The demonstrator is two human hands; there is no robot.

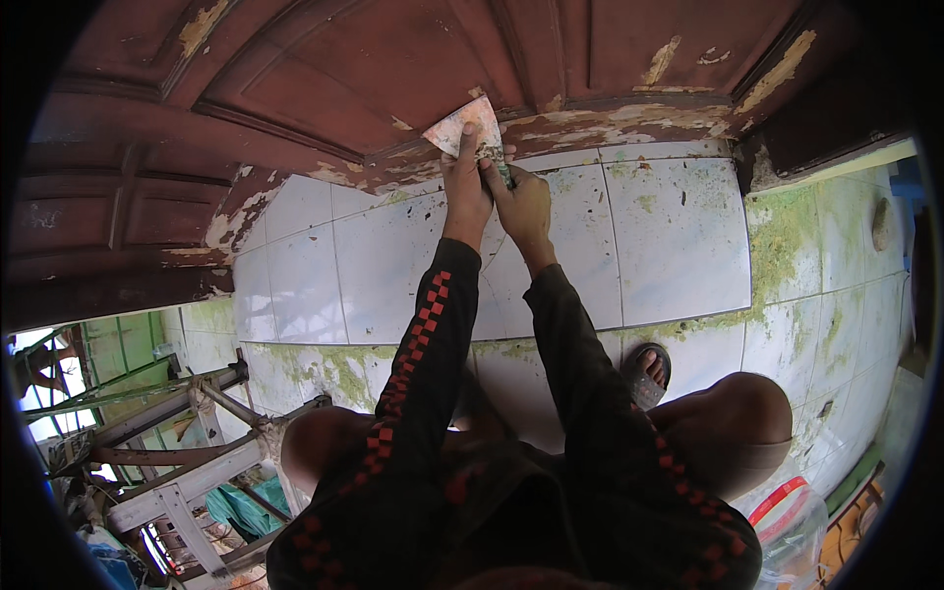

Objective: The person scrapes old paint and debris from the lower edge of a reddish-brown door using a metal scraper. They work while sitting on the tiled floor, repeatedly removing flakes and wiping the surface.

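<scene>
On 1 scraper (448, 128): L+R hands (466, 190) (525, 208)

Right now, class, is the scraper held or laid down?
Held: the scraper has the left hand over part of its broad face and the right hand closed near its narrow end.

Light is soft, diffuse. White tiles (678, 241) just below the left hand (466, 192) read bright, mild glare off to its left; red-brown door (383, 59) above it sits dimmer. Far lower left of it blows out. Black sleeves (580, 344) lose detail. Fisheye bends edges; black vignette rims everything.
</scene>
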